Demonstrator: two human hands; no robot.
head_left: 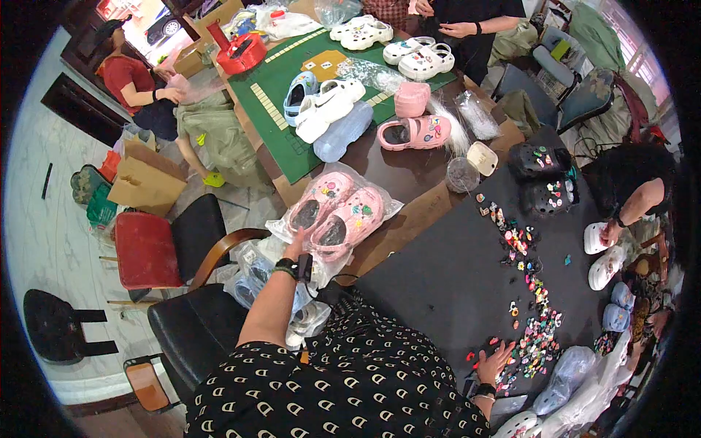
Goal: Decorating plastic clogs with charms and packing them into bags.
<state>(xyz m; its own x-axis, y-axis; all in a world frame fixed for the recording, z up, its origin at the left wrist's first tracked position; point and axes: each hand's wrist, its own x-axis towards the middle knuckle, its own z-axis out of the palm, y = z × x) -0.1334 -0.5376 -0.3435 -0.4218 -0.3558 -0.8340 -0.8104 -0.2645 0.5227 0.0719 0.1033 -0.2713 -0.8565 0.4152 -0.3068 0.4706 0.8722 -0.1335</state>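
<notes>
My left hand [295, 247] is at the near edge of a clear plastic bag [391, 207] with a pair of pink clogs [358, 219] inside. It seems closed on the bag, with some fingers hidden. Colourful charms sit on the clogs' uppers. Below that hand, more bagged clogs, light blue ones [254, 271] among them, lie beside the armchair. On the right, my right hand [495, 363] rests with its fingers spread at the edge of a heap of small colourful shoe charms [537, 350] on a black tabletop [431, 285].
Ahead, a green mat [292, 164] bears white clogs [328, 109] and a red container [241, 52]. Pink clogs [420, 133] stand near its right edge. Black clogs [544, 193] sit beyond the charms. At right, a co-worker's hand [610, 233] touches white clogs. A black armchair [193, 332] is at my left.
</notes>
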